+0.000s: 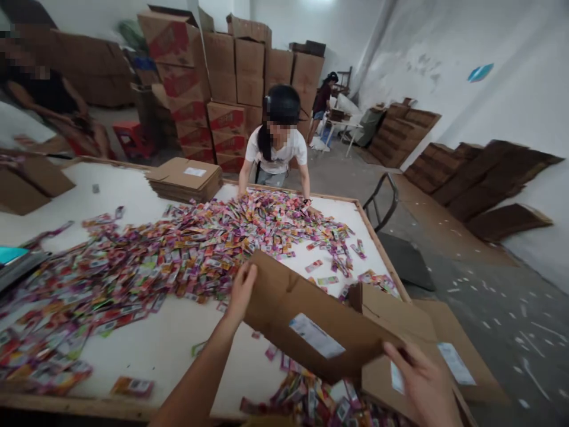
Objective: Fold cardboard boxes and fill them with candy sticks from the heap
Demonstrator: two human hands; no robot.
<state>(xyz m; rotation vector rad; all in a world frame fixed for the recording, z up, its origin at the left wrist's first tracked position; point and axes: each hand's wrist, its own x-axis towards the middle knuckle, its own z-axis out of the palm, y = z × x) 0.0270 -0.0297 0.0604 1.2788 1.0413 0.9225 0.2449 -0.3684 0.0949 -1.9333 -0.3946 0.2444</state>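
My left hand (241, 292) grips the far left edge of a brown cardboard box (306, 317) held tilted over the near right corner of the white table (169, 338). At the box's near right side, my right hand (424, 384) clasps its flap. A white label (315, 335) sits on the box's side. Small colourful packets (306, 400) lie under the box. A wide heap of the same packets (178, 249) covers the table's middle and left.
A person in a white shirt (276, 151) leans on the far table edge, hands in the packets. A stack of flat cartons (185, 178) lies at the far side. Stacked boxes (222, 89) stand behind. Flattened cardboard (480, 178) lines the right wall. Another person (323, 101) works far back.
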